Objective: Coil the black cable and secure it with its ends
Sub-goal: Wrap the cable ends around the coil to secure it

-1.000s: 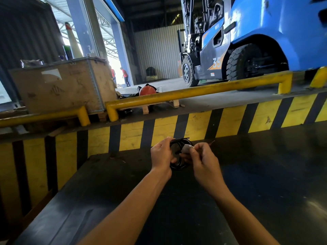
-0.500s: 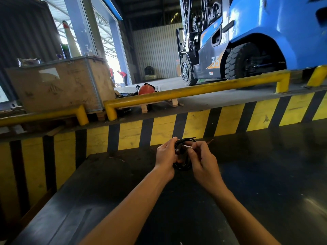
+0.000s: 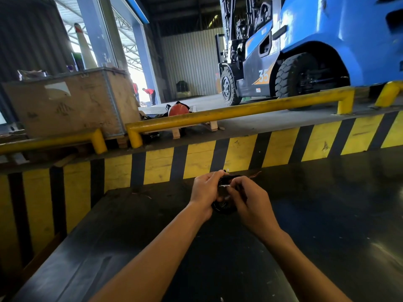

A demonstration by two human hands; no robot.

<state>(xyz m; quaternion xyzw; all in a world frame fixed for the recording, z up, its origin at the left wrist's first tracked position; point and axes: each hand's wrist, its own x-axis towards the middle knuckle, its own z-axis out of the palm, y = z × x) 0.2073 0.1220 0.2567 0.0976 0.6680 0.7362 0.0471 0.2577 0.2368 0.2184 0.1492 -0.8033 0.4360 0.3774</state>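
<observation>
Now: black cable (image 3: pixel 224 207) coiled small, pinched between left hand (image 3: pixel 206 194) and right hand (image 3: pixel 248 201) above black table (image 3: pixel 130 247); risk: loosened pinch while tucking pale end, coil springing open.

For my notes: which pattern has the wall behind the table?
Yellow and black diagonal stripes, head view.

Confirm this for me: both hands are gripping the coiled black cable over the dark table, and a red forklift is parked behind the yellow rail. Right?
Not quite. The head view shows the forklift is blue, not red. The rest holds: the left hand and right hand grip the coiled black cable over the dark table, with the yellow rail beyond.
</observation>
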